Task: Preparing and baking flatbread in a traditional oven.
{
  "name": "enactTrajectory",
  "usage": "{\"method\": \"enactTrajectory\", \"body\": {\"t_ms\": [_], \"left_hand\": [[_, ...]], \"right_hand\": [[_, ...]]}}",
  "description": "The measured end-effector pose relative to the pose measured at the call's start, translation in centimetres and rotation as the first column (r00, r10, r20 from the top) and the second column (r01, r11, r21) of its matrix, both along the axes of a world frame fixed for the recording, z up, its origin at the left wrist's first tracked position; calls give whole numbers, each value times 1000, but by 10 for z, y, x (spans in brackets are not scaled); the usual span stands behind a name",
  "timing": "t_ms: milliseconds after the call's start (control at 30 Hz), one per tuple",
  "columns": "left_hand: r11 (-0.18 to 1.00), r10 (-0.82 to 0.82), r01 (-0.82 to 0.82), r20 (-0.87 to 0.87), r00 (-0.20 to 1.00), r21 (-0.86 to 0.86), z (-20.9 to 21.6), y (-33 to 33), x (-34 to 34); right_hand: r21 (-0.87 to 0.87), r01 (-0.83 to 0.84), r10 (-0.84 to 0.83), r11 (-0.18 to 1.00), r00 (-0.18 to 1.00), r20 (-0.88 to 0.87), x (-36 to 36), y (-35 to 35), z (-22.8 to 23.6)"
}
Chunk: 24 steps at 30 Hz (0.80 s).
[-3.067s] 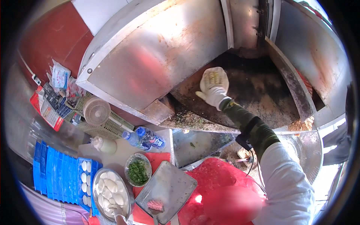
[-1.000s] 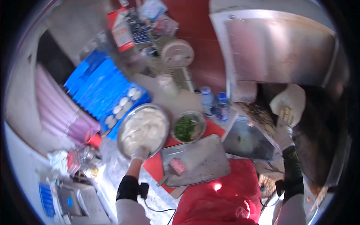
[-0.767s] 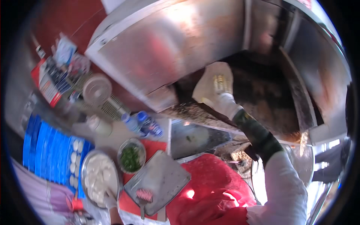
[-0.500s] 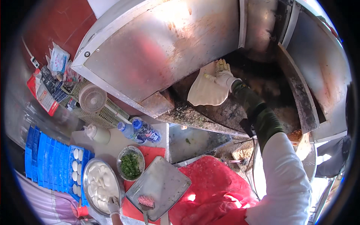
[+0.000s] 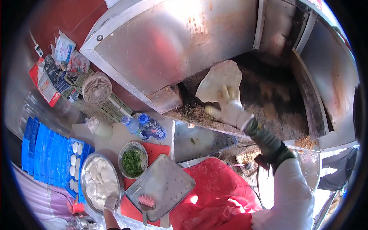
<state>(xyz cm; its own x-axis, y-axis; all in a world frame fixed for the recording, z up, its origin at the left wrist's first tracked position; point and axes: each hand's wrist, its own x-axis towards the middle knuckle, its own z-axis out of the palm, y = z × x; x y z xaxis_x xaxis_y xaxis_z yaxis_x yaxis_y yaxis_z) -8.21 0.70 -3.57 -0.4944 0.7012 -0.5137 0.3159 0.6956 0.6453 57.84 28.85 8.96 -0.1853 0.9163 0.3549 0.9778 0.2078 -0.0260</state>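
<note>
One flat dough sheet (image 5: 220, 74) lies on the dark cooking plate (image 5: 274, 101), long axis slanting lower-left to upper-right. Gloved right hand (image 5: 229, 105) is palm-down, grip wide, fingers pointing up-left over its near edge. Left hand (image 5: 110, 203) is at the steel bowl (image 5: 120, 184); can't tell its grip. Two bottles (image 5: 154, 128), one pink brush (image 5: 146, 201).

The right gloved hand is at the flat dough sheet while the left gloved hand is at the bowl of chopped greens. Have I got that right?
Not quite: the left hand is not at the bowl of chopped greens. The head view shows it at the larger metal bowl of white pieces. The right hand is indeed at the flat dough sheet.
</note>
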Motion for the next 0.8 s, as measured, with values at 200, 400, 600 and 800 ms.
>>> {"method": "enactTrajectory", "body": {"t_ms": [200, 400, 600, 800], "left_hand": [[994, 105, -105, 171, 980, -6, -6, 8, -2], [988, 64, -70, 47, 997, 136, 19, 5, 30], [991, 44, -46, 24, 999, 125, 36, -8, 24], [882, 141, -296, 394, 908, 366, 54, -22, 42]], "right_hand": [[-93, 189, -206, 978, 950, -233, 48, 148, 10], [-203, 242, -259, 949, 964, -64, -57, 90, 6], [-216, 110, -104, 970, 994, 42, -105, 12, 1], [143, 171, -154, 975, 981, -119, -16, 31, -44]]}}
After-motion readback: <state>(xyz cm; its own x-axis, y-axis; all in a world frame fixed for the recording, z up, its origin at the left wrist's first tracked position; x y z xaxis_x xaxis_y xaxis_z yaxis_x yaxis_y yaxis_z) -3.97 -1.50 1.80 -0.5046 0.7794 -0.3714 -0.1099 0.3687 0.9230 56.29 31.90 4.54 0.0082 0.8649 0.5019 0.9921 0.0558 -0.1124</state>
